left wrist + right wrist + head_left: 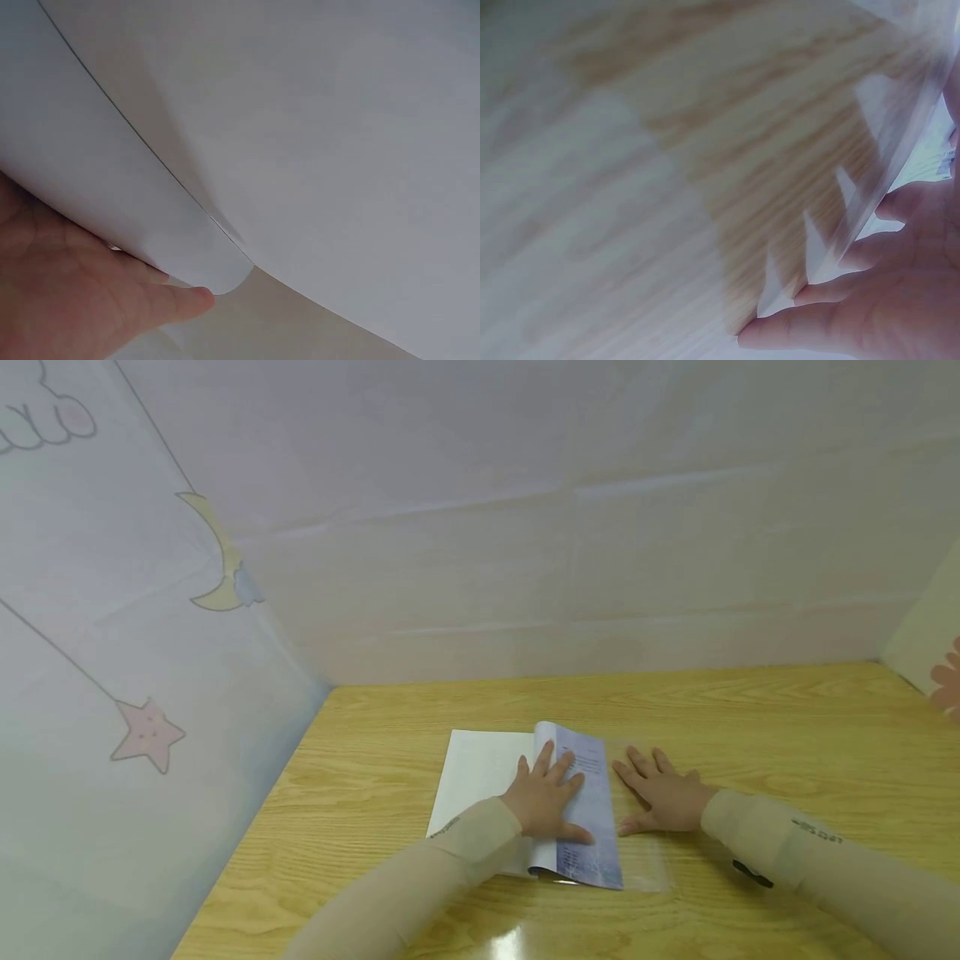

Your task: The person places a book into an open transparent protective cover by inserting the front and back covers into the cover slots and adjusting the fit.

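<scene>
A thin booklet with a bluish-purple printed cover lies on the table, its white side spread to the left. Fingers spread, my left hand presses on the purple part near the fold. In the left wrist view, that hand lies along a curved white sheet. Just right of the booklet, my right hand rests with spread fingers on a clear plastic sheet. The right wrist view shows this hand's fingers along the plastic edge. Whether the plastic runs under the booklet is hidden.
The wood-grain table extends around the booklet. Behind it hangs a pale cloth backdrop, and another at left carries a moon and a star. A small dark strap hangs below the right sleeve.
</scene>
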### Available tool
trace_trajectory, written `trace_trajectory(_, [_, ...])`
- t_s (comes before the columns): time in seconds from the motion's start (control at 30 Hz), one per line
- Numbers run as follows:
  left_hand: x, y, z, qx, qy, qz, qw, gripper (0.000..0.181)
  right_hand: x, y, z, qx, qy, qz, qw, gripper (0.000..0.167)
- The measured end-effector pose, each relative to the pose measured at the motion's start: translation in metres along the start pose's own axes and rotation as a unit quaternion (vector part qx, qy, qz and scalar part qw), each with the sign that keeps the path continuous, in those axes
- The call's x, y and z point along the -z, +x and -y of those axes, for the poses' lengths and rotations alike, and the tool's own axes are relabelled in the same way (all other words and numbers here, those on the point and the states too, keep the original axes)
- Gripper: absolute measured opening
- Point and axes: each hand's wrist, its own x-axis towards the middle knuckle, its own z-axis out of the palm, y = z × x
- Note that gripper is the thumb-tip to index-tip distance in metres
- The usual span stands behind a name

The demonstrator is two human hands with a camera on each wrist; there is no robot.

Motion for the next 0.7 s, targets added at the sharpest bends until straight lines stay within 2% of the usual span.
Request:
trace_trajectory(0.33, [0.0053,-0.0053,-0.0022,-0.001,-0.017,0.002,0.9998,0.089,-0.0028,0.0004,-0.0021,0.002,-0.003,-0.002,1.0000,0.105])
trace_trajectory(0.7, [0.0001,-0.0009,0.0017,-0.011,-0.042,-0.011,0.9990,0.093,-0.0016,0.0002,-0.0010,0.001,-0.014,-0.003,0.9999,0.104])
